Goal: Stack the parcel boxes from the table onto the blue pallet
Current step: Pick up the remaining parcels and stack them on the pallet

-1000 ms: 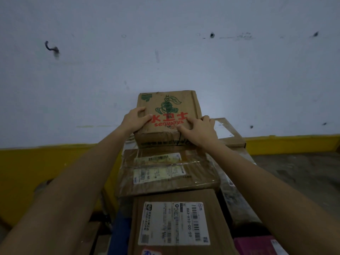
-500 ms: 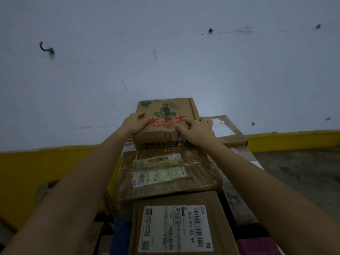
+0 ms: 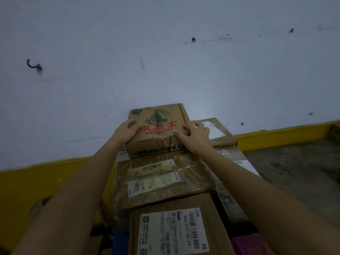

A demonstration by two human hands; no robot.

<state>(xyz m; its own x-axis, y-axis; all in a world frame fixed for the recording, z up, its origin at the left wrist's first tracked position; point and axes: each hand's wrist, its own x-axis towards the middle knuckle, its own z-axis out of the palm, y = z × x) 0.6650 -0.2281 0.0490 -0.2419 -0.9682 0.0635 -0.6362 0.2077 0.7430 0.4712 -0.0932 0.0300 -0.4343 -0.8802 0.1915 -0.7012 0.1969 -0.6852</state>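
Note:
A brown cardboard box with red and green print (image 3: 160,115) sits at the far end of the stack, against the white wall. My left hand (image 3: 127,131) grips its near left corner and my right hand (image 3: 193,135) grips its near right corner, fingers lying on the top face. In front of it lies a taped box with pale labels (image 3: 161,183), and nearest me a box with a white barcode label (image 3: 174,230). A strip of the blue pallet (image 3: 120,242) shows at the lower left of the stack.
More boxes lie to the right of the stack, one with a white label (image 3: 219,131) behind my right hand and a pink one (image 3: 252,245) at the bottom. A yellow band (image 3: 276,138) runs along the wall's foot. Grey concrete floor (image 3: 298,166) lies at right.
The printed box has come down and now rests lower on the stack, with both hands still on its near corners. My view has tilted slightly.

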